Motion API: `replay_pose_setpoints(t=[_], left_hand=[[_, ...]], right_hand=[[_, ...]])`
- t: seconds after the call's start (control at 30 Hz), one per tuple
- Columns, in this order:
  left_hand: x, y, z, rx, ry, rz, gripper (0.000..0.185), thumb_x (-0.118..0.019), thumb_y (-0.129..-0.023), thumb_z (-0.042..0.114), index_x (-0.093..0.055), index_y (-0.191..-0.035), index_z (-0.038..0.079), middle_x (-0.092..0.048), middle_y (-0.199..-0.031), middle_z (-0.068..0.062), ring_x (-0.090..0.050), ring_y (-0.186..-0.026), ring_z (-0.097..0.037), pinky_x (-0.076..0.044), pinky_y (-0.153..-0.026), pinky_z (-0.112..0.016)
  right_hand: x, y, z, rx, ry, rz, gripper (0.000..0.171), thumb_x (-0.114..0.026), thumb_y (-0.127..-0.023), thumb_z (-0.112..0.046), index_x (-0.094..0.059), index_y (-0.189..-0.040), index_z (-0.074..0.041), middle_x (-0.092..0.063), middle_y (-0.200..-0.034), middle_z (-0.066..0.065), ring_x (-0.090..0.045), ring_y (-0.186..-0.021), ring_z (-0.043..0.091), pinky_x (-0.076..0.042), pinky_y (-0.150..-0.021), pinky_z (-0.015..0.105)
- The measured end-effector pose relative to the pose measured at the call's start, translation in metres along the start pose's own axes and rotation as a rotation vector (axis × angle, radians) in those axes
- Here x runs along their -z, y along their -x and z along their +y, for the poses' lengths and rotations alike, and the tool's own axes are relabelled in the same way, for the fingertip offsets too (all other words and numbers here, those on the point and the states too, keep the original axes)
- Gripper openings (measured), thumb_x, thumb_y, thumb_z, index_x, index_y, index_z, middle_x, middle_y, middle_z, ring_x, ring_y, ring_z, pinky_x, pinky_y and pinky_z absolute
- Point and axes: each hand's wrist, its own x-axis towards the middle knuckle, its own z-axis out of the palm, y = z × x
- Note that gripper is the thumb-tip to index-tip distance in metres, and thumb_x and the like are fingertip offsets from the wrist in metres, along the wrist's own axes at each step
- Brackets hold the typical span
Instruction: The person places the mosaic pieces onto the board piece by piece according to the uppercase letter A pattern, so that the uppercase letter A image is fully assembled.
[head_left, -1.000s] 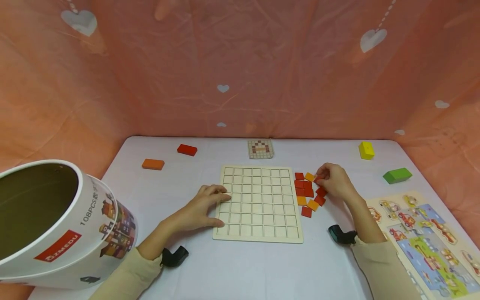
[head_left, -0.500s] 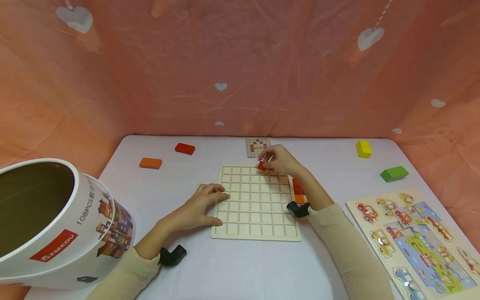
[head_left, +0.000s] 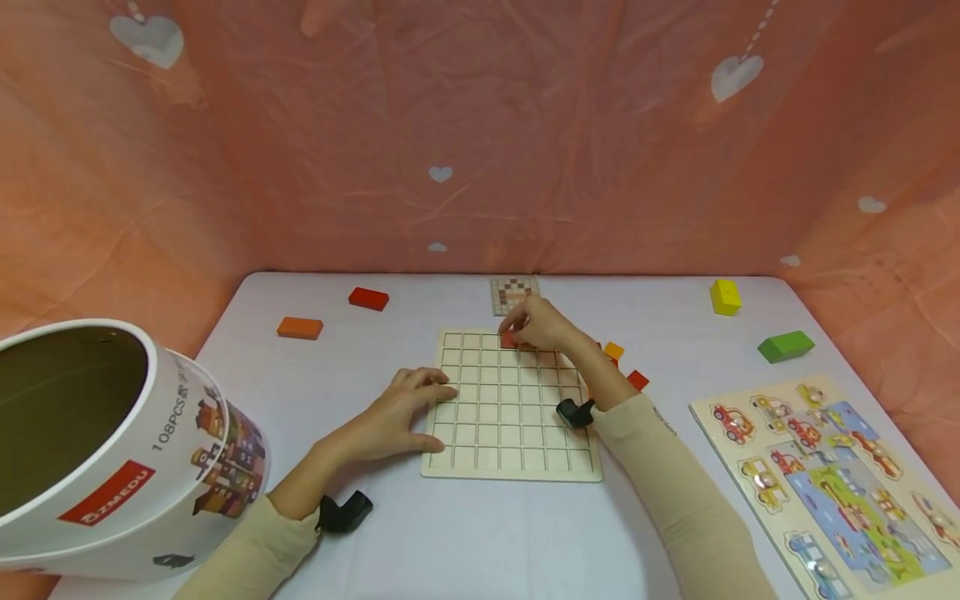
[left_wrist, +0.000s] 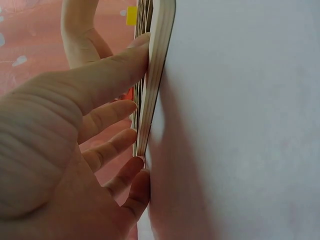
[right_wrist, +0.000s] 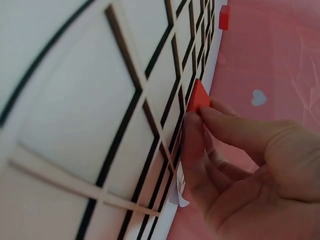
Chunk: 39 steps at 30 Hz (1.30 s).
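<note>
I am watching the grid board (head_left: 512, 407) lying flat on the table (head_left: 480, 533), its long side running away from me. My left hand (head_left: 397, 417) is resting on the board's near-left edge, fingers spread and straight, thumb tip along the rim. My right hand (head_left: 542, 325) is reaching across to the board's far row, forearm crossing its right side; the right is plainly the nearer hand. Thumb and forefinger are pinching a red tile (head_left: 510, 339), which is sitting tilted at a far-row cell, edge down, just ahead of the fingertips (right_wrist: 192, 135). I cannot tell whether it is seated yet. Loose tiles (head_left: 626, 367) are lying right of the board.
</note>
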Motion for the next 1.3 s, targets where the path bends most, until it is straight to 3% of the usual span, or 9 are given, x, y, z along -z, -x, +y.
replay_pose_setpoints(t=[0.17,0.33,0.5,0.63,0.9,1.07,1.3], left_hand=[[0.000,0.000,0.001,0.004,0.001,-0.005,0.070,-0.086,-0.078,0.026,-0.057,-0.140,0.009,-0.045,-0.144,-0.008,-0.033,-0.130,-0.032,-0.037,-0.104,-0.054],[0.000,-0.001,0.004,0.001,0.003,-0.009,0.071,-0.086,-0.078,0.025,-0.056,-0.140,0.009,-0.045,-0.144,-0.009,-0.033,-0.131,-0.032,-0.037,-0.104,-0.054],[-0.001,-0.003,0.006,-0.002,0.006,-0.013,0.071,-0.086,-0.078,0.023,-0.056,-0.140,0.008,-0.044,-0.144,-0.009,-0.033,-0.132,-0.032,-0.037,-0.105,-0.053],[-0.002,-0.004,0.005,-0.005,-0.005,-0.010,0.071,-0.086,-0.078,0.024,-0.056,-0.140,0.008,-0.045,-0.144,-0.009,-0.033,-0.131,-0.031,-0.037,-0.105,-0.053],[-0.001,-0.004,0.006,0.007,-0.007,-0.012,0.071,-0.087,-0.077,0.024,-0.057,-0.139,0.007,-0.045,-0.144,-0.009,-0.033,-0.130,-0.031,-0.037,-0.105,-0.052],[-0.001,-0.005,0.005,0.021,0.009,-0.011,0.070,-0.087,-0.077,0.025,-0.057,-0.138,0.007,-0.044,-0.145,-0.008,-0.032,-0.131,-0.031,-0.037,-0.106,-0.051],[-0.002,-0.005,0.003,0.032,0.053,0.007,0.062,-0.089,-0.075,0.025,-0.062,-0.128,0.008,-0.045,-0.141,-0.007,-0.034,-0.131,-0.031,-0.036,-0.107,-0.052]], right_hand=[[0.008,0.010,0.001,0.001,0.038,0.041,0.028,-0.066,-0.091,0.005,-0.068,-0.118,0.007,-0.065,-0.099,0.018,-0.060,-0.082,0.025,-0.049,-0.067,0.030],[0.038,0.039,0.019,0.035,0.001,0.086,0.030,-0.065,-0.091,0.003,-0.065,-0.120,0.010,-0.067,-0.100,0.021,-0.063,-0.083,0.032,-0.051,-0.070,0.035],[0.066,0.072,0.051,0.037,-0.004,0.036,0.035,-0.067,-0.090,0.001,-0.063,-0.123,0.010,-0.069,-0.106,0.021,-0.063,-0.099,0.034,-0.052,-0.085,0.038],[0.074,0.088,0.069,-0.013,-0.016,0.007,0.039,-0.067,-0.090,-0.001,-0.061,-0.128,0.007,-0.067,-0.116,0.021,-0.061,-0.108,0.035,-0.051,-0.091,0.037],[0.065,0.086,0.081,0.013,-0.037,0.013,0.035,-0.067,-0.087,0.004,-0.064,-0.122,0.006,-0.067,-0.115,0.021,-0.059,-0.103,0.033,-0.048,-0.089,0.035],[0.061,0.082,0.080,0.045,-0.016,0.021,0.028,-0.066,-0.086,0.008,-0.066,-0.114,0.008,-0.067,-0.110,0.021,-0.057,-0.098,0.034,-0.047,-0.088,0.040],[0.059,0.084,0.079,0.021,-0.033,0.017,0.026,-0.066,-0.087,0.009,-0.066,-0.112,0.006,-0.065,-0.108,0.018,-0.054,-0.096,0.032,-0.045,-0.089,0.041]])
